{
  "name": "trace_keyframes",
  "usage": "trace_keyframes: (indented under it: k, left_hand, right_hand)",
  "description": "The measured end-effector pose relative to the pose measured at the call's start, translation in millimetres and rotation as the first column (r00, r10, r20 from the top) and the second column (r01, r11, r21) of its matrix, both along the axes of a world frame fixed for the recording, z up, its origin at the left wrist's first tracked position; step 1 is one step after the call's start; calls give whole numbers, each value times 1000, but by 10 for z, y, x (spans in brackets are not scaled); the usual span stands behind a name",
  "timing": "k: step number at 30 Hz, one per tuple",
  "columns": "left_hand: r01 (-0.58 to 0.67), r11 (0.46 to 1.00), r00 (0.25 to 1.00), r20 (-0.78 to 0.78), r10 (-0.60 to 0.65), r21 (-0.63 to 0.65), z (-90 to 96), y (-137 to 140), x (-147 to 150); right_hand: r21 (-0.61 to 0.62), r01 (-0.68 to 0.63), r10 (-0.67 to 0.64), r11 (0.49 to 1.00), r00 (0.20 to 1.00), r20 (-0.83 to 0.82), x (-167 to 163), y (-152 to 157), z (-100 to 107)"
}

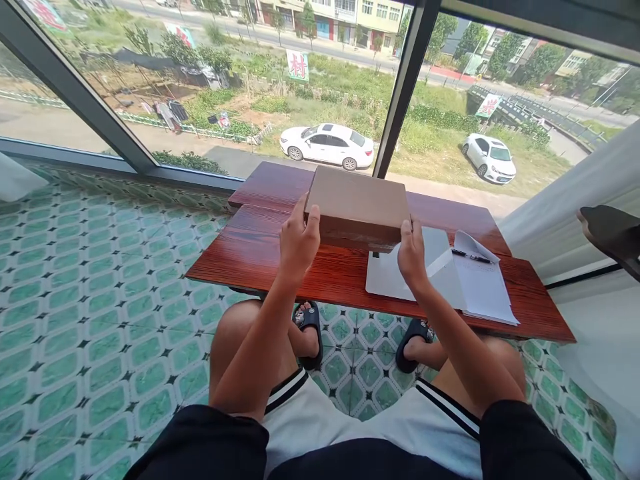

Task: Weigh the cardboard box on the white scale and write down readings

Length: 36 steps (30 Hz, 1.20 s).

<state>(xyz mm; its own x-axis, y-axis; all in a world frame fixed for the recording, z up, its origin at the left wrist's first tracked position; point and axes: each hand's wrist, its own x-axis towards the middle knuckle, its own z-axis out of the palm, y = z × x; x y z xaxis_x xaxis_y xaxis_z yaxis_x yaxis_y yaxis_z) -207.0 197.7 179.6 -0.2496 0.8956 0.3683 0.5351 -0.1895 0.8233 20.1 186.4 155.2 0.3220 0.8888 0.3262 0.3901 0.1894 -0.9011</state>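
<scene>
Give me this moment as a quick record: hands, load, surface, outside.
Left hand: left hand grips the box's left end
Right hand: right hand grips its right end
Load: brown box, apparently held above the table
Surface: red-brown table
On surface: flat silver thing, partly hidden; papers beside it
Outside: two white cars beyond the window

Daylight comes through wide, dark-framed windows (404, 87) on the far side, with two white cars (327, 145), grass (440, 138) and buildings (373, 25) outside. Green patterned tiles (125, 300) cover the floor; a glossy reddish-brown bench (245, 257) stands by the windows, a pale curtain (550, 220) at right
</scene>
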Motion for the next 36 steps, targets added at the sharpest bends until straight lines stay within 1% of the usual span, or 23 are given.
trace_keyframes:
  k: [4, 9, 12, 19, 25, 28, 36]
  left_hand:
    - [-80, 996, 997, -20, 79, -49, 9, 15, -174]
    - [-124, 990, 992, -21, 123, -61, 1, 36, -310]
    - [-148, 986, 989, -29, 146, -77, -38, 69, -366]
    - [-152, 983, 987, -64, 146, -106, -119, 106, -430]
    - [-161, 979, 985, -81, 152, -125, -122, 116, -423]
    - [-165, 975, 985, -85, 153, -151, -122, 129, -433]
    - [-157, 972, 986, -85, 145, -174, -121, 154, -491]
  right_hand:
    - [-24, -47, 47, 999, 999, -6, -224, 61, -25]
    - [-26, -104, 104, 994, 995, -12, -395, 149, -132]
    - [-24, -109, 109, 994, 994, -6, -452, 179, -198]
    - [-58, -128, 127, 990, 992, -12, -500, 186, -267]
    - [-76, -123, 122, 990, 992, -16, -500, 199, -328]
    - [-79, -133, 132, 988, 991, -23, -506, 178, -340]
    - [-76, -135, 133, 988, 991, -28, -531, 170, -368]
